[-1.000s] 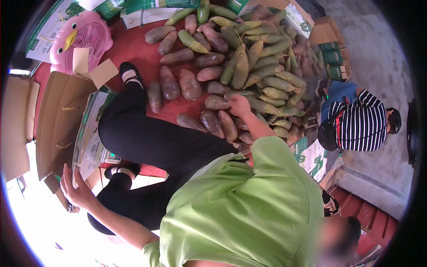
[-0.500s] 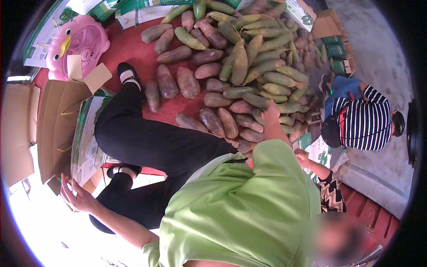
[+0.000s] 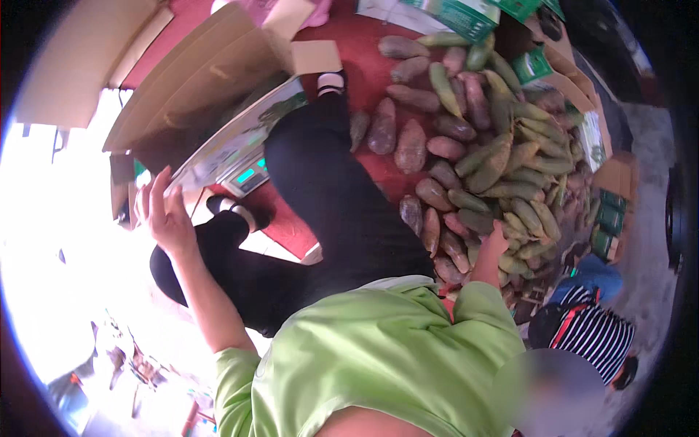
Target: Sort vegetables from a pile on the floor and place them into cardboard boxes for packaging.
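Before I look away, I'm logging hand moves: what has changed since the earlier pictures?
The right hand has moved rightward, from beside a purple vegetable to the end of a green vegetable; its grip is unclear. The whole view has swung. The left hand stays raised and open beside the carton.

Left arm: one, bare below a short sleeve, angled up and outward to the person's left, ending in a left hand held raised, with fingers parted and lightly curved. Right arm: one, likewise bare below the sleeve, foreshortened, reaching forward on the right side, its right hand extended well apart from the left one, finger closure too small to make out. Torso: one, leaning forward, above a pair of bent, spread legs.
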